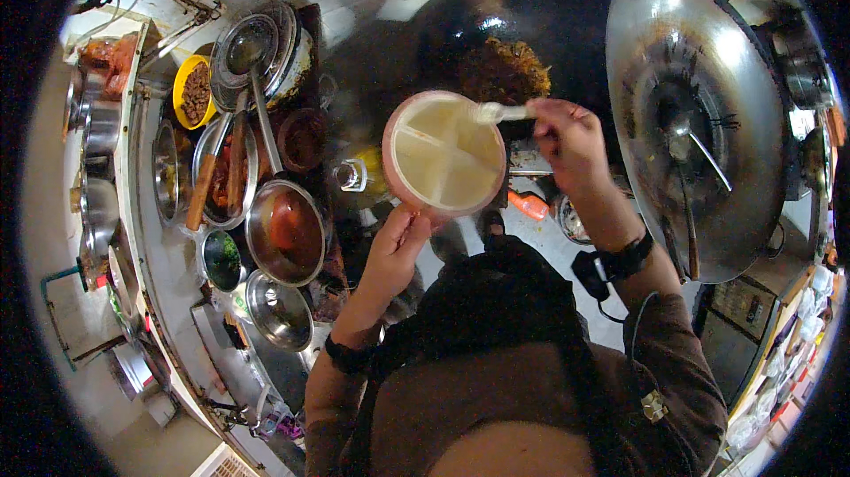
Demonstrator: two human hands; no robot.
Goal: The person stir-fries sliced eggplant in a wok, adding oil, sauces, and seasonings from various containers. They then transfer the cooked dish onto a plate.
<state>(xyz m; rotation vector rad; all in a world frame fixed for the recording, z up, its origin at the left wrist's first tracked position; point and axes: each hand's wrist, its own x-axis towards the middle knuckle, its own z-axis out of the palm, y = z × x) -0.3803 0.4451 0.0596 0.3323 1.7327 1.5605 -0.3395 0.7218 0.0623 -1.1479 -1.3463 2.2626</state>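
Observation:
A round pink-rimmed container (445, 152) with cross-shaped dividers is held up in front of me; pale contents show in its compartments. My left hand (397, 245) grips its near edge with thumb and fingers. In my right hand (568, 132) is a small whitish spoon (498, 112), its blurred head at the container's right rim. Behind the container, a dark wok (465, 19) holds brown shredded food (508, 72).
A large steel wok (697, 125) with a ladle (680, 135) stands at the right. At the left are strainers (249, 45), a steel bowl of reddish liquid (285, 231), a yellow bowl of brown pieces (194, 92) and a bowl of chopped greens (224, 259).

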